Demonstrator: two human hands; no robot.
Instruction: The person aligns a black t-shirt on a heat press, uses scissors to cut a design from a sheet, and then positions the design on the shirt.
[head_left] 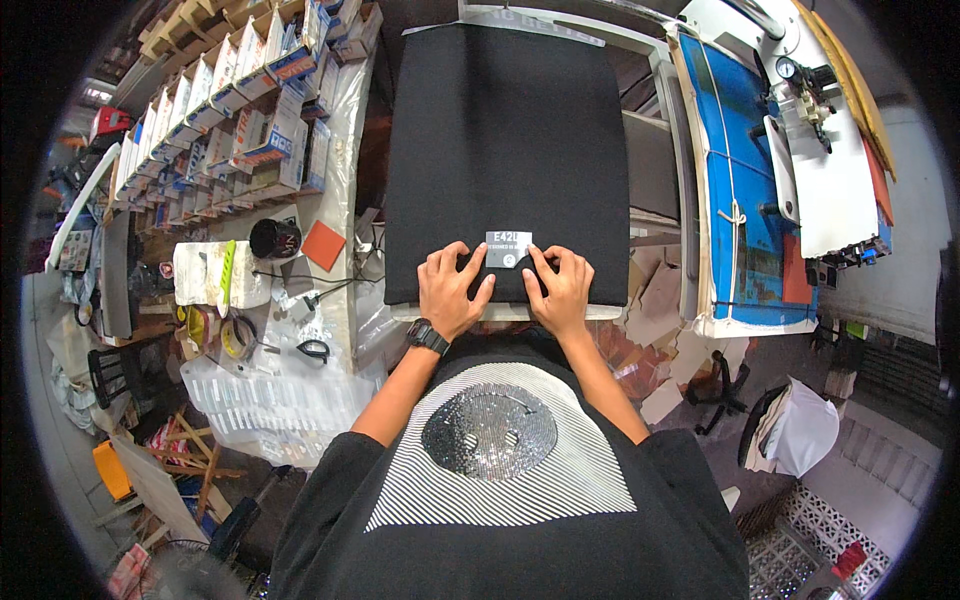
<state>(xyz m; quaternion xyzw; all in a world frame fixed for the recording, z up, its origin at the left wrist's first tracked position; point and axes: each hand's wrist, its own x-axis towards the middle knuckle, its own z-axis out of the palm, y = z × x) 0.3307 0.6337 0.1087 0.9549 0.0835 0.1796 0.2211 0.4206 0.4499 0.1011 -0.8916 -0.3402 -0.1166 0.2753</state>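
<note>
A black garment or cloth (510, 130) lies stretched flat over a board in front of me. Near its close edge sits a small grey rectangular transfer label (507, 259) with white print. My left hand (452, 290) rests on the cloth with fingers apart, its index fingertip at the label's left edge. On the other side my right hand (561, 290) lies likewise, index fingertip touching the label's right edge. Both thumbs point inward below the label, apart from each other. Neither hand grips anything.
At left, a table (345, 200) carries rows of cardboard boxes (215, 110), a dark mug (274, 239), a green cutter (227, 275), tape rolls (238, 337) and scissors (314, 349). To the right stand a blue panel (740, 180) and a white machine (835, 190) with a gauge.
</note>
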